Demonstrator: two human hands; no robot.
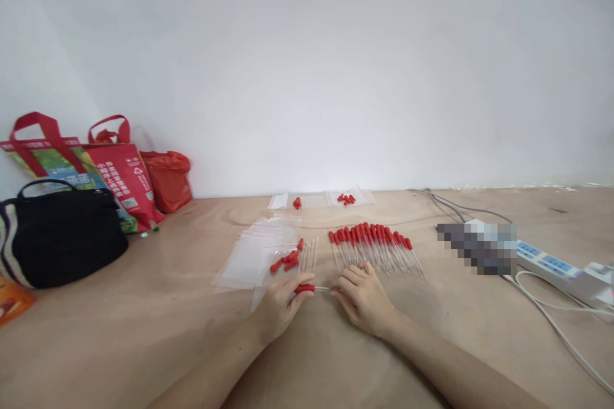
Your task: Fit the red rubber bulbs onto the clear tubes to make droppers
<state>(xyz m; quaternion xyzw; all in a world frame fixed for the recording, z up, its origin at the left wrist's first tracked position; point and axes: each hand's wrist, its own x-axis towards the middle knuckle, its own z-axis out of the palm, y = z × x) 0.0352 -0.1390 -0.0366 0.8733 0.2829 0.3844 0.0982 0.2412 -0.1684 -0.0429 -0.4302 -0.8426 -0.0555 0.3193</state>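
My left hand [283,301] is closed around a red rubber bulb [305,288]. A thin clear dropper tube [321,289] runs sideways from that bulb to my right hand [361,294], whose fingers pinch its far end. How deep the tube sits in the bulb is hidden. Just beyond my right hand lies a fanned row of droppers with red bulbs [367,236], tips toward me. Several loose red bulbs [290,260] and bare clear tubes [309,254] lie beyond my left hand, near clear plastic bags [254,255].
By the wall, more red bulbs [346,199] and tubes [314,200] lie on clear bags. A black bag [62,236], a red shopping bag [127,182] and a red plastic bag [167,179] stand left. A power strip [551,265] with cables and a blurred-out object [480,248] are right.
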